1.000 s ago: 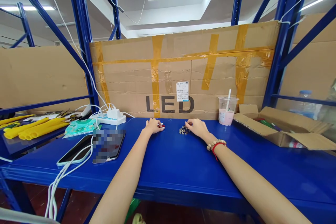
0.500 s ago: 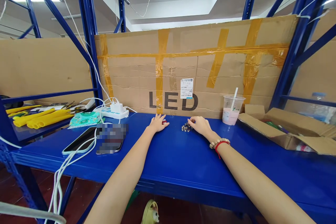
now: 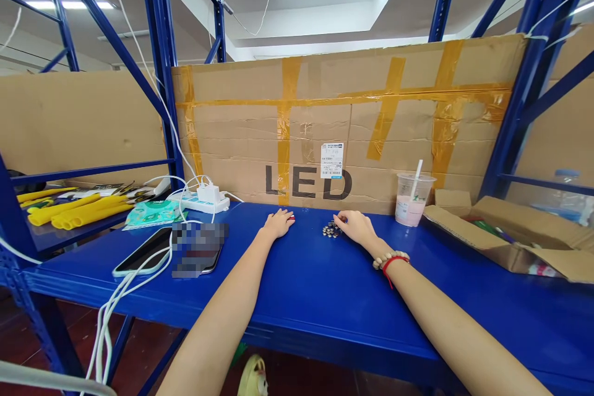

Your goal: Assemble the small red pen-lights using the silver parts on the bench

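Note:
Both my arms reach far across a blue metal bench [image 3: 306, 297]. My left hand [image 3: 278, 223] lies flat, fingers stretched out, over a small red and white piece [image 3: 291, 219] that peeks from under the fingertips. My right hand [image 3: 355, 224] rests curled at the right side of a small heap of silvery round metal parts [image 3: 330, 231], its fingertips touching the heap. Whether it pinches one of the parts I cannot make out. A bead bracelet and a red cord [image 3: 390, 258] circle my right wrist.
A taped cardboard sheet marked LED [image 3: 371, 130] stands behind the hands. Two phones [image 3: 176, 249] with white cables and a power strip [image 3: 199, 201] lie left. A plastic cup with a straw [image 3: 411, 200] and an open cardboard box [image 3: 505, 232] are right. Yellow tubes [image 3: 74, 211] rest far left.
My left hand has opened from a loose curl to lying flat over the small red piece. The right hand stays at the metal parts. The view has shifted slightly.

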### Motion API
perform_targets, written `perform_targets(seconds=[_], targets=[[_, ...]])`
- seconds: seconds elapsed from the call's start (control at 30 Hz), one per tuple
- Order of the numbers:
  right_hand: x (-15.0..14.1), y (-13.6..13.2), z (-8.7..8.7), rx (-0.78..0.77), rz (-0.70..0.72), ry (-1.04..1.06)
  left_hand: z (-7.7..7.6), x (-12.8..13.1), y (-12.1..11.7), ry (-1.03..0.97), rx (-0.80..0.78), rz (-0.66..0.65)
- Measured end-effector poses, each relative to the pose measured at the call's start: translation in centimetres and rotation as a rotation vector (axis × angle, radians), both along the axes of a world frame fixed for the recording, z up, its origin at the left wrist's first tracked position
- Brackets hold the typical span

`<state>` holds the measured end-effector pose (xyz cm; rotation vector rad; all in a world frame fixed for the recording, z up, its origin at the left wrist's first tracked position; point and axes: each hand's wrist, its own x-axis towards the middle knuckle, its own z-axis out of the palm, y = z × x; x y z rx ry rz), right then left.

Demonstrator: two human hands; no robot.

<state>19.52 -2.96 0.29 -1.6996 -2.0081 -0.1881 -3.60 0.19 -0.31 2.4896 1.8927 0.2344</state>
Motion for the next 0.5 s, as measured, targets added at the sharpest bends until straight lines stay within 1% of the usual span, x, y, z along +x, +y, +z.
perform_targets(seconds=[0.07, 0.27, 0.5], targets=[[0.0, 0.0, 0.0, -0.002, 0.004, 0.002, 0.0, -0.2, -0.1, 0.001, -0.009, 0.016], [0.0, 0.0, 0.1, 0.010, 0.009, -0.013, 0.3, -0.6, -0.5, 0.033, -0.015, 0.121], [0.0, -0.1, 0.2, 0.035, 0.052, 0.005, 1.4, -0.5, -1.2, 0.050, 0.032, 0.129]])
